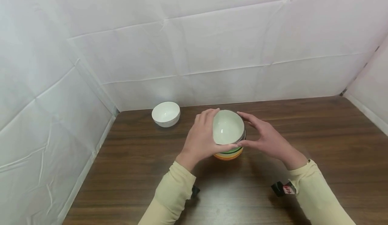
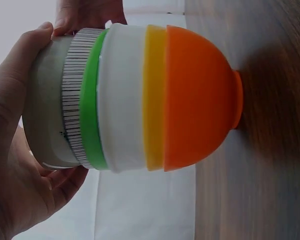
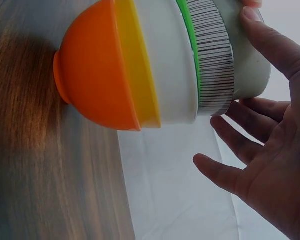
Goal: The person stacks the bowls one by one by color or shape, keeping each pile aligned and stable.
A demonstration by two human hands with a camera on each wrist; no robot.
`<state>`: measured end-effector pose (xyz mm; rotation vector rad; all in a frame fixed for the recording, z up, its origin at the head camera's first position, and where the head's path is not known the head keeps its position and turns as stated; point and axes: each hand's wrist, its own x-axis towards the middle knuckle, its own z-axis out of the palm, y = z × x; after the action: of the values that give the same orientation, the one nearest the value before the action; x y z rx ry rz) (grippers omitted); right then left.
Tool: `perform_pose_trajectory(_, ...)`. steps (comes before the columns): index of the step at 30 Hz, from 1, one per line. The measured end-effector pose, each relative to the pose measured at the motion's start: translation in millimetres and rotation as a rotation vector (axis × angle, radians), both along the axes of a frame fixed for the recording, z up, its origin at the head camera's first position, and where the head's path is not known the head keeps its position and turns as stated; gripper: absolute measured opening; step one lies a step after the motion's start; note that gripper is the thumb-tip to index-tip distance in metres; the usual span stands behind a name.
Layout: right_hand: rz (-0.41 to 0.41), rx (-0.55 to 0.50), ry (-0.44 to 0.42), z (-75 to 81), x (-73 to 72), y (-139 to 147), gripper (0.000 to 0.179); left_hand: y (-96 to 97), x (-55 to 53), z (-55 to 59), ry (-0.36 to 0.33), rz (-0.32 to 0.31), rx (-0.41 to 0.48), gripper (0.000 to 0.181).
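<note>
A stack of nested bowls stands on the wooden table. The orange bowl [image 2: 197,97] is lowest, then a yellow bowl [image 2: 154,97], a white bowl [image 2: 122,100], a green bowl [image 2: 91,115] and a bowl with dark stripes [image 2: 74,95]. Topmost is a pale, plain bowl [image 1: 228,128], its white inside tilted toward the head camera. My left hand [image 1: 200,135] grips this top bowl from the left, thumb along the near side and fingers at the far side. From the right, my right hand [image 1: 269,140] holds the same bowl between thumb and fingers. Both thumbs meet at its near side.
Another white bowl [image 1: 166,114] sits alone at the back left of the brown table [image 1: 130,171], close to the white sheet wall [image 1: 218,43]. White sheeting also closes the left and right sides. A black wrist device [image 1: 279,188] hangs below the right sleeve.
</note>
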<state>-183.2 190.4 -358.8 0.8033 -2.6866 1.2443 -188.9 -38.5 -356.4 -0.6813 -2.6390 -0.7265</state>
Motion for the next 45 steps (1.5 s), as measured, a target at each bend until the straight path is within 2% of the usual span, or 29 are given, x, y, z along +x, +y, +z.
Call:
perform_pose_trajectory(11, -0.030, 0.010, -0.004, -6.7, -1.3, 4, 0.086, 3.5, -3.1, -7.1, -0.004, 0.005, -0.039, 0.111)
perform_pose_trajectory(26, -0.001, 0.040, 0.026, -6.4, -2.2, 4, 0.087, 2.0, -1.9, -5.9, 0.003, 0.010, -0.063, 0.115)
perform_pose_trajectory(33, -0.030, 0.115, 0.148, -7.7, 0.6, 1, 0.094, -2.5, 0.1, -5.2, -0.061, -0.025, -0.004, 0.114)
perform_pose_trajectory(36, -0.033, 0.135, 0.186, -6.8, 2.5, -1, 0.095, -7.2, 1.1, -5.6, -0.109, -0.046, 0.030, 0.114)
perform_pose_trajectory(41, -0.044, 0.173, 0.184, -4.4, 6.0, -5, 0.095, -17.6, 2.9, -7.2, -0.217, -0.053, 0.087, 0.118)
perform_pose_trajectory(45, -0.060, 0.203, 0.179, -2.5, 8.5, -8, 0.092, -24.5, 3.4, -8.9, -0.255, -0.048, 0.129, 0.120)
